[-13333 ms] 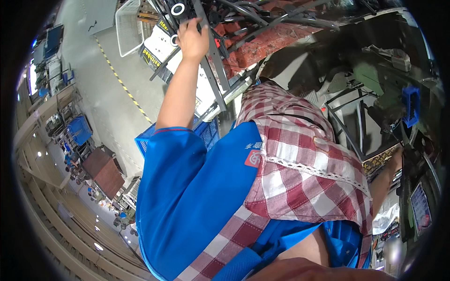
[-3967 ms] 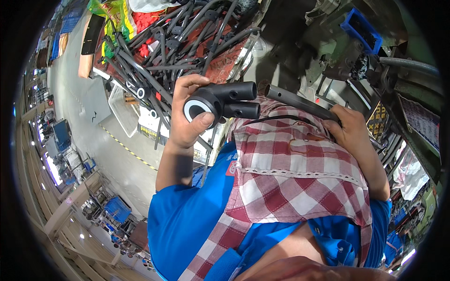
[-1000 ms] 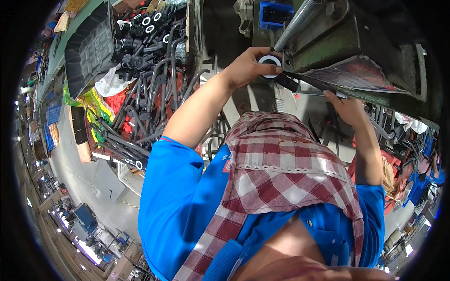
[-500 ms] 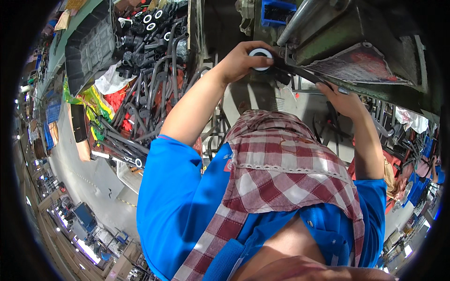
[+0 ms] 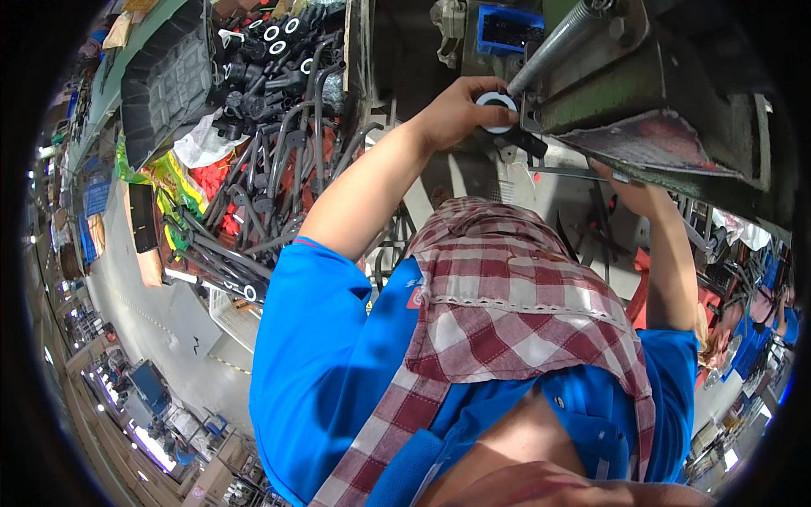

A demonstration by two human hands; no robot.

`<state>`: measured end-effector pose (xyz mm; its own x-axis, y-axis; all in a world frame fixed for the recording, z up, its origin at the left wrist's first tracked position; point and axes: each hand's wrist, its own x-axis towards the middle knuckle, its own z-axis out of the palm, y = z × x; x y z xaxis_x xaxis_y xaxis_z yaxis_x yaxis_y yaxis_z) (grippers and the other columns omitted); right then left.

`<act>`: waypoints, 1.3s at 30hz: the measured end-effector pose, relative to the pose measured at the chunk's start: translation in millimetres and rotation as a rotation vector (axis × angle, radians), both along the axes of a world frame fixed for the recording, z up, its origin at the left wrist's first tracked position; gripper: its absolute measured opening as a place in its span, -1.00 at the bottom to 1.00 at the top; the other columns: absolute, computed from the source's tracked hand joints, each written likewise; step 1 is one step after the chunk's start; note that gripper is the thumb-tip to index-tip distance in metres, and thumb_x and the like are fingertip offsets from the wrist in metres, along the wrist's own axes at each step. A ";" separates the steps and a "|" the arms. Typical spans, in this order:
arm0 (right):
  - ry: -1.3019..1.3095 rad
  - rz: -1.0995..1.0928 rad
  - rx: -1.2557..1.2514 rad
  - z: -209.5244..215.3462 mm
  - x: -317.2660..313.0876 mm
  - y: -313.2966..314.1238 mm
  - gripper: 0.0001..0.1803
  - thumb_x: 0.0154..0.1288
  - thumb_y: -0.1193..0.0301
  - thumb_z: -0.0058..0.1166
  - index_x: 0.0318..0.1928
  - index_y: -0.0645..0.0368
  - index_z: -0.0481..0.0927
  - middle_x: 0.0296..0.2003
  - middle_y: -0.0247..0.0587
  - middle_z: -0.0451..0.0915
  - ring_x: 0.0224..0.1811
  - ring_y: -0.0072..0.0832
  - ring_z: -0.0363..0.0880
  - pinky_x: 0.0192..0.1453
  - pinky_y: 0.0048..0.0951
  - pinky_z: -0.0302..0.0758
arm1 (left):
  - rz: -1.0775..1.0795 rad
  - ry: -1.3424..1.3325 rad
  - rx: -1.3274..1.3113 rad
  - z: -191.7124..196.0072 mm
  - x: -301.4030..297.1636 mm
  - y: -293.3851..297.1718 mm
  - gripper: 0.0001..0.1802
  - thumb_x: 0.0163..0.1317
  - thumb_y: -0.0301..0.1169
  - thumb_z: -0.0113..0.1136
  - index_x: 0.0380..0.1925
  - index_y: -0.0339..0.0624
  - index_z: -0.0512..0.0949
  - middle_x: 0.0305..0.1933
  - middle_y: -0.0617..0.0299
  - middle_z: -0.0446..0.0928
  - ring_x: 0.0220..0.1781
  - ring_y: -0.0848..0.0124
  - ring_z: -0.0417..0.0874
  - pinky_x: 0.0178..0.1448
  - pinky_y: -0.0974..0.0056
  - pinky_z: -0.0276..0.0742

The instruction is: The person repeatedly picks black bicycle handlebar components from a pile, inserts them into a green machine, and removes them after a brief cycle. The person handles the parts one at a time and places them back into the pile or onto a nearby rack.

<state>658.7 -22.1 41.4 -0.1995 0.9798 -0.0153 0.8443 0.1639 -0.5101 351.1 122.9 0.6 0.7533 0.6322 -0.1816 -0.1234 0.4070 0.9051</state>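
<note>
Currently, the left hand [image 5: 463, 113] grips a black round plastic fitting [image 5: 498, 100] with a white ring on its face, the thumb laid over the ring and the other fingers curled behind it, mostly out of sight. A short dark stub shows just below and to the right of that hand. The right hand [image 5: 635, 194], well to the right and lower, has its fingertips largely covered by the edge of a dark green metal machine [image 5: 629, 80]; whether they hold anything, or how far they close, I cannot tell. Just above the left hand, a grey coiled spring [image 5: 562, 44] is cut off by the upper edge, as is a blue plastic tray [image 5: 488, 35] with small dark contents too shadowed to identify. Left of the hands lies a tangled heap of black bent tubes [image 5: 272, 169]. As for printing, a worn red-and-grey sheet [image 5: 650, 139] on the machine slants too steeply to read, and the blue short-sleeved shirt [image 5: 329, 363] bears a small red badge beside pale lettering, partly covered by the red-and-white checked apron [image 5: 519, 283].
</note>
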 end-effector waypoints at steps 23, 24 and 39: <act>-0.201 -0.105 -0.097 -28.6 -13.4 -12.2 -0.51 0.41 0.09 0.14 0.15 0.18 0.56 0.10 0.05 0.60 0.17 -0.01 0.52 0.27 -0.10 0.41 | -0.040 0.139 -0.005 2.9 -2.7 0.6 -0.70 0.15 -0.39 0.39 -0.13 -0.27 0.67 -0.18 0.24 0.67 -0.12 0.46 0.64 0.09 0.37 0.49; -0.260 -0.082 -0.078 -38.9 -7.5 -18.5 -0.49 0.42 0.06 0.12 0.15 0.18 0.56 0.10 0.08 0.59 0.18 0.03 0.50 0.28 -0.08 0.40 | -0.045 0.169 -0.010 6.4 -1.2 -0.1 -0.70 0.15 -0.38 0.39 -0.13 -0.27 0.68 -0.18 0.24 0.67 -0.12 0.46 0.64 0.08 0.38 0.49; -0.227 -0.305 -0.375 -32.2 -38.9 -19.9 -0.49 0.47 -0.11 -0.09 -0.12 0.14 0.47 -0.35 0.20 0.57 -0.16 0.24 0.57 -0.16 0.09 0.45 | -0.163 0.108 0.132 -30.0 -2.2 19.0 -0.69 0.32 -0.28 0.27 -0.06 -0.26 0.66 -0.18 0.26 0.67 -0.09 0.50 0.62 0.06 0.38 0.49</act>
